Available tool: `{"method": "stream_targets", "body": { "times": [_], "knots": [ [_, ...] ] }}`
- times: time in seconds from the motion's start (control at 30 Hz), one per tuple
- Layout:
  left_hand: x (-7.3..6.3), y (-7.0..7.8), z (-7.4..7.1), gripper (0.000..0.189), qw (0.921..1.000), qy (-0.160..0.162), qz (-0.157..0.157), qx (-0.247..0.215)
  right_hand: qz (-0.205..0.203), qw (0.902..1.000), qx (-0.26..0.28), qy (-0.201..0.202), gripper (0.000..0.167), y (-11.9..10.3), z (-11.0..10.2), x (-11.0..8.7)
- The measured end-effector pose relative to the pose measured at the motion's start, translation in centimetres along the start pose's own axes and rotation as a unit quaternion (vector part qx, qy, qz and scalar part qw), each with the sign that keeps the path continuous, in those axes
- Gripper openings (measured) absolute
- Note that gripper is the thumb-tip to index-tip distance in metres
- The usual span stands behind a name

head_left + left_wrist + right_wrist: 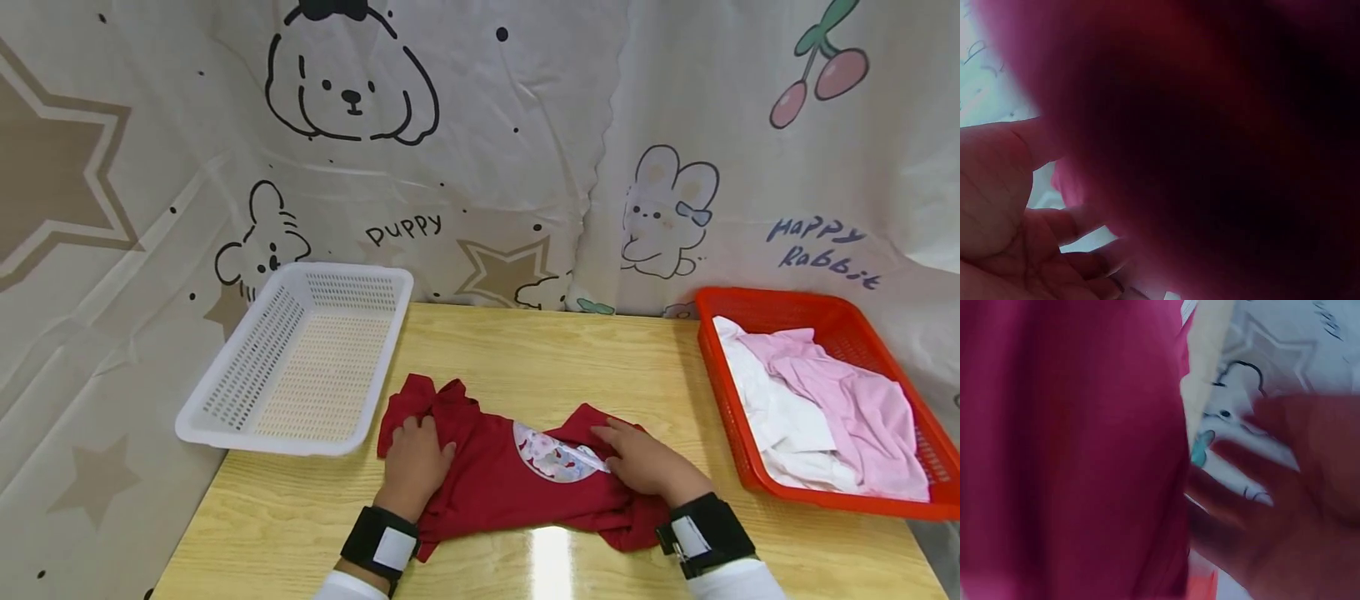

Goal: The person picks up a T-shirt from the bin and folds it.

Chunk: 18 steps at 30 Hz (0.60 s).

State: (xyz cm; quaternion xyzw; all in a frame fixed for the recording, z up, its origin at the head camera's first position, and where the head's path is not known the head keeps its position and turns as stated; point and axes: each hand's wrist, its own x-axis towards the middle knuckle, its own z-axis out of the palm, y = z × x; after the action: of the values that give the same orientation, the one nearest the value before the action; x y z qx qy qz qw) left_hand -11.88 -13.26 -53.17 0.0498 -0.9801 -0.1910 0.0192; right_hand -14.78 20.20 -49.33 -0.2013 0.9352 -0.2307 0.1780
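Observation:
A dark red garment (487, 471), seemingly a shirt, lies rumpled across the table between both hands, with a printed white patch (551, 454) near its upper middle. My left hand (415, 467) rests on its bunched left part. Over the right part, my right hand (647, 460) touches the cloth with its fingers extended toward the patch. Blurred red cloth (1197, 137) fills most of the left wrist view, beside loosely bent fingers. In the right wrist view, spread fingers of the right hand (1285, 506) lie along the cloth's edge; their tips are partly hidden.
On the left stands a white perforated basket (375, 392) with nothing inside. A red basket (731, 417) at the right holds white cloth (780, 417) and pink cloth (862, 400). Behind the wooden table (555, 350) hangs a printed curtain (480, 150).

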Motion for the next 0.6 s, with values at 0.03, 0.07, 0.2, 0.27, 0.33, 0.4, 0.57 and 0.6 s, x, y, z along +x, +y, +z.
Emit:
{"method": "stream_targets", "body": {
  "times": [0.03, 0.07, 0.2, 0.27, 0.33, 0.4, 0.57, 0.6],
  "knots": [
    [0.0, 0.0, 0.1, 0.04, 1.0, -0.001, 0.001, 0.004, 0.004, 0.9996, 0.001, -0.029, 0.045, -0.1, 0.4, 0.4],
    [0.0, 0.0, 0.2, 0.036, 1.0, 0.002, 0.003, 0.005, 0.012, 0.9989, 0.0, -0.045, 0.045, -0.2, 0.7, 0.6],
    [0.3, -0.4, 0.2, 0.017, 0.9997, 0.022, 0.011, 0.002, 0.035, 0.9984, -0.005, -0.044, 0.044, 0.1, 1.6, 1.2],
    [0.7, -0.7, -0.1, 0.012, 0.9993, 0.026, 0.016, -0.023, 0.044, 0.9986, -0.002, -0.031, 0.046, 0.6, 1.6, 1.2],
    [1.2, -0.9, -0.4, 0.013, 0.9976, 0.028, 0.015, -0.062, 0.052, 0.9986, 0.0, -0.015, 0.05, 1.3, 1.4, 1.2],
    [1.6, -1.0, -0.8, 0.014, 0.9943, 0.026, 0.011, -0.103, 0.06, 0.9982, -0.001, -0.002, 0.053, 2.2, 1.2, 1.2],
    [1.6, -1.4, -1.4, 0.013, 0.9896, 0.014, -0.001, -0.143, 0.101, 0.9946, -0.001, 0.023, 0.054, 4.4, 0.5, 0.3],
    [1.4, -1.4, -1.5, 0.013, 0.9897, 0.013, 0.001, -0.142, 0.112, 0.9934, 0.0, 0.025, 0.054, 4.9, 0.4, -0.1]
  ]
}}
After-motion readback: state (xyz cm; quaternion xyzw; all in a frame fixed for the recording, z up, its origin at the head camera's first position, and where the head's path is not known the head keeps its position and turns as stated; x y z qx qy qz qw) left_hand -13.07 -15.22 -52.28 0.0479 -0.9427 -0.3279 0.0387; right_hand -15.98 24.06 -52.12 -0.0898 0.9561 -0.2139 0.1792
